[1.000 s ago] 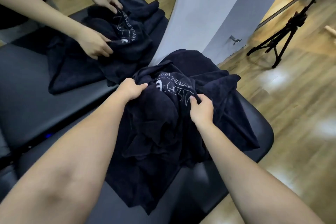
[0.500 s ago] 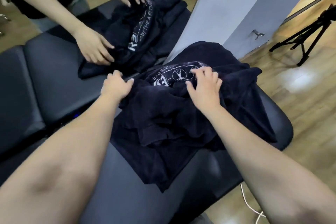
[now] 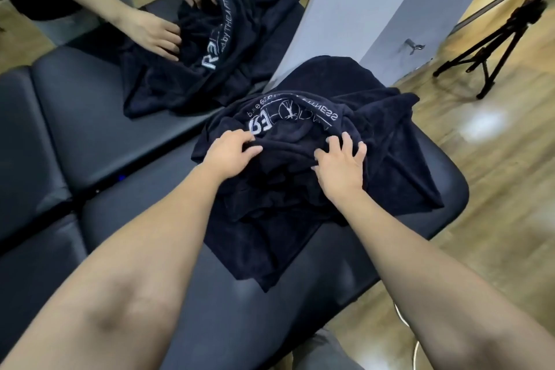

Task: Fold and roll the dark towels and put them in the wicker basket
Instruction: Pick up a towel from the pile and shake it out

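The near dark towel (image 3: 300,189) is lying bunched on the black padded tabletop (image 3: 90,135), directly ahead of the person wearing the camera. Its printed band is arcing across the far side of the heap, and loose fabric is trailing toward the near edge and off to the right.

The left hand (image 3: 229,153) is resting on the left part of the heap with its fingers curling onto a raised fold; whether it is pinching the cloth or only pressing it cannot be told. The right hand (image 3: 342,164) is lying on the right part of the same fold with fingers spread wide and nearly straight, pressing rather than gripping.

Both hands are sitting on one ridge of cloth that is running left to right, just on the near side of the printed band. Neither hand is clearly nearer; each is covering its own end.

The next move probably depends on this ridge: the towel's long axis is not yet readable, so the hands need to find an edge before folding.

A second towel (image 3: 228,48) is lying on the far side of the tabletop under another person's hands (image 3: 156,33). The wicker basket is not in view.
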Demonstrator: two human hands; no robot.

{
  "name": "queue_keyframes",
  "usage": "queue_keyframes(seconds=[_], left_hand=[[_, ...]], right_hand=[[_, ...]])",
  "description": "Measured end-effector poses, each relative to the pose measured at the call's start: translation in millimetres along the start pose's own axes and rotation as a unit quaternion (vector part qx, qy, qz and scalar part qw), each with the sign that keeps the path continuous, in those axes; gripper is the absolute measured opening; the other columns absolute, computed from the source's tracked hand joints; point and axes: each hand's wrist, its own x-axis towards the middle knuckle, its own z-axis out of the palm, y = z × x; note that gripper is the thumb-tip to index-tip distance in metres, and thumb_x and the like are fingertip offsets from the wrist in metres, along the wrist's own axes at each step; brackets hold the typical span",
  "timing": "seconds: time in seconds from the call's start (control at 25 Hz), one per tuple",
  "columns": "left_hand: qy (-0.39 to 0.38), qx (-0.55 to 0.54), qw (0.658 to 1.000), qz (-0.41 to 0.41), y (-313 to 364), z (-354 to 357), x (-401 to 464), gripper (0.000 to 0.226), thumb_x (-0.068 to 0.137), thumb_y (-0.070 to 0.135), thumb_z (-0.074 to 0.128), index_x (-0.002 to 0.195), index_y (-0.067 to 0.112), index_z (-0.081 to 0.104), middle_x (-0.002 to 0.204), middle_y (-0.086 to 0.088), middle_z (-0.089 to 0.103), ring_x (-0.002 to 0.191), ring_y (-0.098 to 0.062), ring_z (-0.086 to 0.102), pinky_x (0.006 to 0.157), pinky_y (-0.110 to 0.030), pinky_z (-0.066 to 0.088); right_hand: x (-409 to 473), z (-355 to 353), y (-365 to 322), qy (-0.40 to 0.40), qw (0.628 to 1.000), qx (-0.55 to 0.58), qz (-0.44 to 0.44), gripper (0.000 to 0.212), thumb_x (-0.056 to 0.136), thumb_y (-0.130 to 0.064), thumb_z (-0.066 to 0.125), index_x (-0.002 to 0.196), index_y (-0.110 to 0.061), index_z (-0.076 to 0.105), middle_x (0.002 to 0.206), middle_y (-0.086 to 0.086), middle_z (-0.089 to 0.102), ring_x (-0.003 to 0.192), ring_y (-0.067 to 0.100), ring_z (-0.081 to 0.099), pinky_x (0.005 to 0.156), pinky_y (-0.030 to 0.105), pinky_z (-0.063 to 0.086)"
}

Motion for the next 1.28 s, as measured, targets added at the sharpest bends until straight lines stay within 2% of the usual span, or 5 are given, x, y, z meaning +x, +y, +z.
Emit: queue_keyframes(seconds=[0.16,0.4,0.8,0.92,1.28], left_hand=[[0.121,-0.091,0.987,-0.048,0,-37,-19,0.027,0.104,0.044,0.044,0.096,0.019,0.052,0.094,-0.007,0.067,0.093,-0.035,0.060,0.082,-0.048,0.049],[0.271,-0.077,0.959,-0.026,31,-123,-47,0.031,0.102,0.051,0.042,0.100,0.022,0.053,0.084,-0.003,0.066,0.083,-0.031,0.060,0.077,-0.046,0.049],[0.157,0.202,0.967,-0.013,-10,-166,-133,0.056,0.076,0.081,0.060,0.097,0.029,0.056,0.087,0.004,0.069,0.087,-0.028,0.065,0.072,-0.038,0.048],[0.147,0.092,0.984,-0.032,-4,-185,-144,0.039,0.087,0.063,0.064,0.080,0.026,0.062,0.073,0.004,0.062,0.076,-0.026,0.061,0.067,-0.037,0.047],[0.160,-0.036,0.983,-0.077,7,-240,-187,0.057,0.082,0.067,0.069,0.070,0.011,0.061,0.060,0.006,0.053,0.053,-0.010,0.047,0.054,-0.030,0.039]], right_hand=[[-1,-26,-10,0.183,0.971,0.150,0.017,0.016,0.096,-0.031,0.064,0.109,-0.022,0.064,0.118,0.001,0.061,0.113,0.031,0.052,0.101,0.052,0.031],[-2,-120,-45,0.170,0.830,0.531,0.011,0.013,0.107,-0.027,0.040,0.112,-0.018,0.047,0.096,-0.003,0.065,0.090,0.020,0.058,0.082,0.038,0.046],[-15,-133,-54,0.190,0.954,0.088,-0.213,0.041,0.092,-0.049,0.067,0.101,-0.010,0.059,0.096,0.009,0.058,0.090,0.033,0.056,0.078,0.042,0.042],[-18,-155,-67,0.283,0.949,0.104,-0.093,0.018,0.095,-0.035,0.064,0.103,-0.019,0.068,0.101,0.010,0.054,0.097,0.035,0.051,0.083,0.045,0.033],[-42,-185,-102,0.141,0.901,0.409,0.027,0.024,0.099,-0.026,0.046,0.089,-0.023,0.067,0.062,0.000,0.071,0.054,0.016,0.067,0.069,0.037,0.059]])
